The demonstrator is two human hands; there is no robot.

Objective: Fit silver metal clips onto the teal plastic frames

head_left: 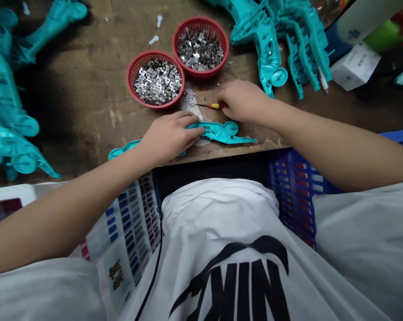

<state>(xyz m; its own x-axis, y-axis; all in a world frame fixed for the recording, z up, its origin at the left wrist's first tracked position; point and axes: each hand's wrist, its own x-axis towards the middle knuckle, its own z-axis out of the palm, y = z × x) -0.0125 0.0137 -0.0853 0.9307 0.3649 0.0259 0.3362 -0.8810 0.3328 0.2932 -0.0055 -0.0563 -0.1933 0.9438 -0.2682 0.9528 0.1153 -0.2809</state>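
My left hand [173, 136] rests on a turquoise plastic part [221, 132] at the table's front edge, its fingers curled over the piece and pressing it down. My right hand [241, 101] is closed around the handle of a screwdriver [215, 106] with a red and yellow grip. The thin shaft points left, and its tip lies by a small metal piece on a whitish patch [190, 101] of the table. Just beyond are two red baskets: one holds shiny metal clips [158, 82], the other small metal pieces [200, 49].
Turquoise parts are piled at the left [7, 107] and more stand at the upper right [265, 49]. A white box [355, 67] sits at the far right. Below the table edge are a blue crate [293, 191] on the right and a white basket [134, 223] on the left.
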